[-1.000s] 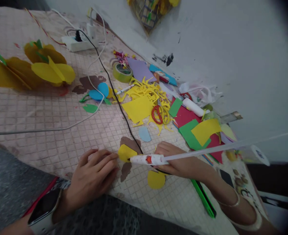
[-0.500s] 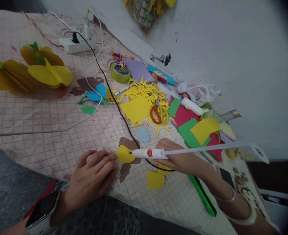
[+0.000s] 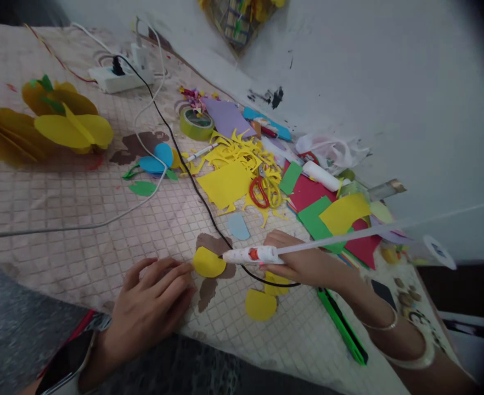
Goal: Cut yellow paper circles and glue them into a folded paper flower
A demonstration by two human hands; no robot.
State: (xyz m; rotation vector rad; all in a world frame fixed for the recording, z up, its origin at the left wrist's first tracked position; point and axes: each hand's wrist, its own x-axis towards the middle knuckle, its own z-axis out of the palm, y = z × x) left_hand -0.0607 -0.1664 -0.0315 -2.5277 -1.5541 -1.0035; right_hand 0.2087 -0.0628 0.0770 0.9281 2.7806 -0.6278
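My right hand (image 3: 308, 266) is wrapped round a white glue gun (image 3: 248, 254) with a long, clear glue stick (image 3: 336, 238) standing out of its back. The gun's dark nozzle points left, at the right edge of a small yellow paper circle (image 3: 208, 262) on the table; whether it touches the paper I cannot tell. My left hand (image 3: 155, 296) rests palm down to the left, fingers loosely extended, fingertips at the circle's left edge. More yellow paper circles (image 3: 260, 305) lie below the gun. A black cable (image 3: 207, 206) runs past underneath it.
Yellow paper scraps (image 3: 242, 151), red and yellow-handled scissors (image 3: 259, 192) and tape (image 3: 196, 123) lie farther back. A green cutter (image 3: 343, 326) is at the right. Yellow paper shapes (image 3: 75, 129) stand at the left, near a power strip (image 3: 118, 80). A pale blue piece (image 3: 238, 226) lies close to the gun.
The view has shifted slightly. Both hands keep nearly the same places, and the glue gun's nozzle remains by the right edge of the yellow circle.
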